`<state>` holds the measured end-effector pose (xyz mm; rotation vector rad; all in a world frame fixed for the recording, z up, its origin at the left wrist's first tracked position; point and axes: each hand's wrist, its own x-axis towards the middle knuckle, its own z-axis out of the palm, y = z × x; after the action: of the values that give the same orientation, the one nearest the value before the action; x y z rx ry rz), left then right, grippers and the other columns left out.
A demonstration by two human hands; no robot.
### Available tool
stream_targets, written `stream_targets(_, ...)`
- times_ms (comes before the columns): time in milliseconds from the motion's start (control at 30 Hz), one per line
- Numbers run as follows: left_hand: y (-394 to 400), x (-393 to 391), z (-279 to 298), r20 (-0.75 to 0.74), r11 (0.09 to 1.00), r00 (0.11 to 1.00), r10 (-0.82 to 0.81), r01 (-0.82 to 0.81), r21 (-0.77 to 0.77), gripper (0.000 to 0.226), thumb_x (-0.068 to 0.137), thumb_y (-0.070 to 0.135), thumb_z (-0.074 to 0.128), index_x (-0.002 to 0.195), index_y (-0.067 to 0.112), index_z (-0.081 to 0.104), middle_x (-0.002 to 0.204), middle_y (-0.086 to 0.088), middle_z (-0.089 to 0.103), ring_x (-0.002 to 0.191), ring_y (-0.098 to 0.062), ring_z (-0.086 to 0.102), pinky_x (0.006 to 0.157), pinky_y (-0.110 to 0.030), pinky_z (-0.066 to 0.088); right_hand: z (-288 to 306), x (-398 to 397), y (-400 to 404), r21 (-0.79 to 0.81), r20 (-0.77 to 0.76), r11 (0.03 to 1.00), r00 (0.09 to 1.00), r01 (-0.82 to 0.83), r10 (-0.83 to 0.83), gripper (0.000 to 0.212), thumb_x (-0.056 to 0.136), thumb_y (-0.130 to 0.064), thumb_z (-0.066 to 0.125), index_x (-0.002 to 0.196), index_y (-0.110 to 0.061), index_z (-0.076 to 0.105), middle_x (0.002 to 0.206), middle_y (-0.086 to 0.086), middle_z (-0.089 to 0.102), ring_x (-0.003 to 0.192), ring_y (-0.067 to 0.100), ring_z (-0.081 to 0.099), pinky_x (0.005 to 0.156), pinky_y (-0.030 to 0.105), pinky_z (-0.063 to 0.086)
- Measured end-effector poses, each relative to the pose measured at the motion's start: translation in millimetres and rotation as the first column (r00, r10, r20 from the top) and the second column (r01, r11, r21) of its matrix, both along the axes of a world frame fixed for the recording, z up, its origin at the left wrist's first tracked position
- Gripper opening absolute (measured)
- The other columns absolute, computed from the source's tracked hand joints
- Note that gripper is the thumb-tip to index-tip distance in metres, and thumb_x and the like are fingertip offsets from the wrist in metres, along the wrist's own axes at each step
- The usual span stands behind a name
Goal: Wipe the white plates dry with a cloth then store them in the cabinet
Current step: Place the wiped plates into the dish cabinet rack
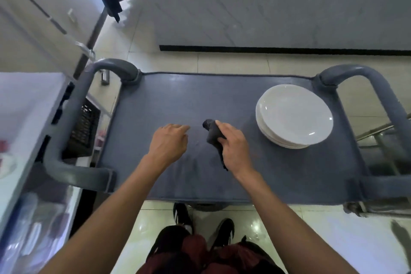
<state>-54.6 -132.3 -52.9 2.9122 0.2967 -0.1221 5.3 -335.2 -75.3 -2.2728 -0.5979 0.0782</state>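
Observation:
A stack of white plates (294, 115) rests on the right side of a grey cart top (169, 100). My right hand (234, 145) hovers over the middle of the cart, left of the plates, and grips a bunched dark grey cloth (212, 132) whose tail hangs down below the fingers. My left hand (170, 141) is beside it to the left, palm down, fingers loosely spread, holding nothing. Neither hand touches the plates.
The cart has thick grey tube handles at its left (73, 118) and right (382, 100) ends. A white counter (26, 104) stands to the left with a black crate (85, 127) behind the handle. My feet are on a glossy tiled floor (333, 240) below the cart.

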Motion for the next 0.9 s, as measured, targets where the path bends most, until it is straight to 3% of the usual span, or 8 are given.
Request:
stream_targets(133,41.9,-7.7,-2.1,-0.034,0.998,0.997,0.065,-0.065,-0.021,0.041,0.100,0.029,0.050,0.140,0.024,0.057,0.133,-0.003,0.066,0.121,-0.030,0.058,0.095,-0.041,0.049,-6.9,19.4,65.4,-0.155,0.056,0.982,0.992,-0.105,0.115,0.050,0.092,-0.005,0.060,0.139,-0.020,0.056,0.133,-0.001,0.060,0.108,0.031,0.057,0.085,0.049,0.051)
stream_targets(267,76.9,-10.8,-7.7,-0.040,0.993,0.994,0.100,-0.102,-0.052,0.041,0.098,0.028,0.052,0.139,0.025,0.058,0.132,-0.003,0.066,0.120,-0.030,0.059,0.096,-0.043,0.050,-14.4,24.5,114.1,-0.279,0.034,0.952,0.989,-0.128,0.143,0.049,0.094,-0.012,0.059,0.141,-0.024,0.053,0.137,-0.003,0.056,0.114,0.030,0.053,0.082,0.048,0.051)
stream_targets(433,108.0,-6.0,-18.7,-0.056,0.991,0.993,0.107,-0.111,-0.069,0.039,0.097,0.027,0.053,0.136,0.023,0.061,0.130,-0.004,0.067,0.119,-0.030,0.059,0.096,-0.042,0.050,-22.4,15.4,142.2,-0.363,-0.051,0.919,0.988,-0.155,0.147,0.055,0.094,-0.019,0.062,0.146,-0.023,0.047,0.144,0.000,0.051,0.125,0.028,0.049,0.094,0.048,0.049)
stream_targets(667,96.6,24.4,-16.3,0.017,0.995,1.000,0.014,-0.012,-0.102,0.027,0.092,0.025,0.051,0.108,0.016,0.071,0.104,-0.007,0.072,0.103,-0.033,0.060,0.079,-0.045,0.053,-9.8,35.1,115.9,-0.168,-0.033,0.986,0.999,0.006,-0.012,0.048,0.096,-0.012,0.059,0.143,-0.013,0.053,0.143,0.008,0.054,0.129,0.029,0.049,0.111,0.038,0.037)
stream_targets(900,48.7,74.4,12.6,0.086,0.967,0.992,-0.087,0.105,-0.232,0.038,0.101,0.029,0.052,0.137,0.019,0.060,0.135,-0.003,0.062,0.129,-0.027,0.049,0.100,-0.043,0.047,39.7,67.9,45.6,-0.127,0.096,0.983,0.988,0.131,-0.119,0.046,0.099,-0.015,0.057,0.145,-0.016,0.050,0.146,0.005,0.052,0.133,0.024,0.045,0.113,0.028,0.027)
